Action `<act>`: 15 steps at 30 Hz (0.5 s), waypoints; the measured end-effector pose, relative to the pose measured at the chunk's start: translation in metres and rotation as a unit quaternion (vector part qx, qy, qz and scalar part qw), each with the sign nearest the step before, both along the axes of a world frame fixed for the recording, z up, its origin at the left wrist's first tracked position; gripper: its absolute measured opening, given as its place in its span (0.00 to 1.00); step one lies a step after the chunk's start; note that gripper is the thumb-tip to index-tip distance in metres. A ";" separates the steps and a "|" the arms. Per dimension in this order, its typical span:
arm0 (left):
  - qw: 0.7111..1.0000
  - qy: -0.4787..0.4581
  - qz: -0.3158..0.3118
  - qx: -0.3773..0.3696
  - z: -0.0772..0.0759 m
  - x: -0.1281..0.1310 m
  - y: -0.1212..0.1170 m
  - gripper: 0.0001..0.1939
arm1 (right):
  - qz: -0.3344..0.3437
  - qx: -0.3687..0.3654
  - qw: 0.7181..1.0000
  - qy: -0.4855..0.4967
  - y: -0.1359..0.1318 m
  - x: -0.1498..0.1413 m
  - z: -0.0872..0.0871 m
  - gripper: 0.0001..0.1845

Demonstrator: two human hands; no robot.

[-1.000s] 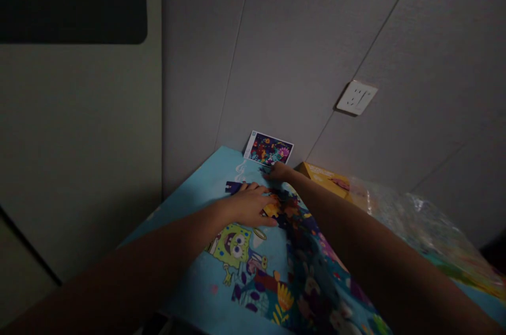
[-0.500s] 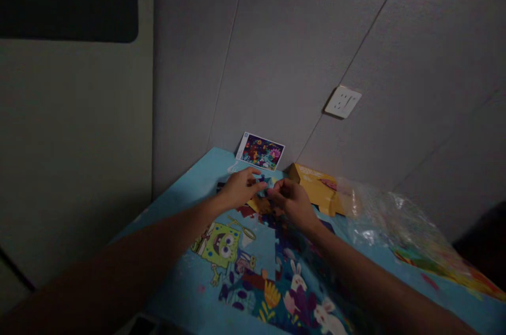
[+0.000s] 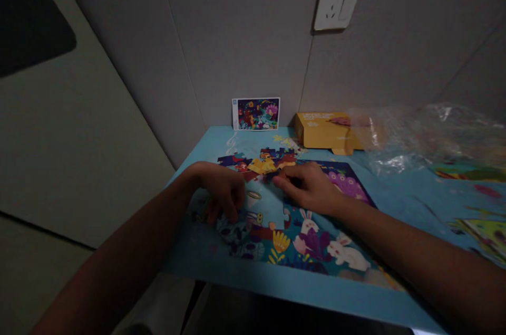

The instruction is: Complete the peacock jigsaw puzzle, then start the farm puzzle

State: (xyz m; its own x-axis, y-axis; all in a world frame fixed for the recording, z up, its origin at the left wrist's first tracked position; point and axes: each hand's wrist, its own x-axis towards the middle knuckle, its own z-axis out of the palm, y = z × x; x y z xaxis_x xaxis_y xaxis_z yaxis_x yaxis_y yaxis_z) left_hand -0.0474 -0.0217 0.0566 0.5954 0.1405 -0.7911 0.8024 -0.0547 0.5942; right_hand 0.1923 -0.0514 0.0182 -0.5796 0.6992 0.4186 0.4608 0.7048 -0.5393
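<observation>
My left hand (image 3: 222, 190) is bent at the wrist, with its fingers curled down onto a teal, dark-spotted puzzle piece (image 3: 231, 232) at the left side of the jigsaw. My right hand (image 3: 310, 184) rests over the partly joined jigsaw puzzle (image 3: 316, 240), thumb and forefinger pinched on a small dark piece at its inner edge. White rabbits and purple plants show on the joined part. Several loose or part-joined pieces (image 3: 261, 165), yellow, red and dark blue, lie beyond my hands. The cartoon print on the tabletop is mostly hidden under my left hand.
A picture card (image 3: 256, 114) leans on the wall behind the light-blue table (image 3: 308, 285). To its right lie a yellow box (image 3: 326, 132) and crumpled clear plastic (image 3: 399, 137). A wall socket (image 3: 339, 1) is above. The table's front edge is near me.
My hands have parted: the left came down toward me onto the puzzle's left side, the right settled over the puzzle. The view has turned and levelled, showing the table's front edge.
</observation>
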 end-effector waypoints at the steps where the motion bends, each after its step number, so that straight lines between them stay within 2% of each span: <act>1: 1.000 0.010 -0.006 -0.009 -0.001 0.000 0.000 0.13 | 0.006 0.007 1.000 -0.004 0.000 -0.001 0.000 0.21; 5: 0.999 0.035 -0.013 -0.003 -0.004 -0.002 0.001 0.11 | 0.022 0.021 1.000 -0.005 -0.002 -0.002 0.000 0.20; 9: 0.994 0.105 0.018 0.015 0.000 -0.007 0.001 0.09 | 0.021 0.035 0.999 0.001 -0.002 -0.001 -0.001 0.20; 15: 0.987 0.158 0.007 0.038 0.007 -0.004 -0.004 0.15 | 0.027 0.030 0.999 0.000 -0.002 -0.002 -0.003 0.19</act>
State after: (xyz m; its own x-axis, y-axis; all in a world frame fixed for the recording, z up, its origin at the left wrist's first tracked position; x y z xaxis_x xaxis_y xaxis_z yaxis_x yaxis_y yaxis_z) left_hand -0.0518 -0.0258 0.0632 0.3177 0.2138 -0.9238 0.9482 -0.0764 0.3084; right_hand 0.1899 -0.0530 0.0156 -0.6151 0.6407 0.4594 0.4210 0.7596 -0.4957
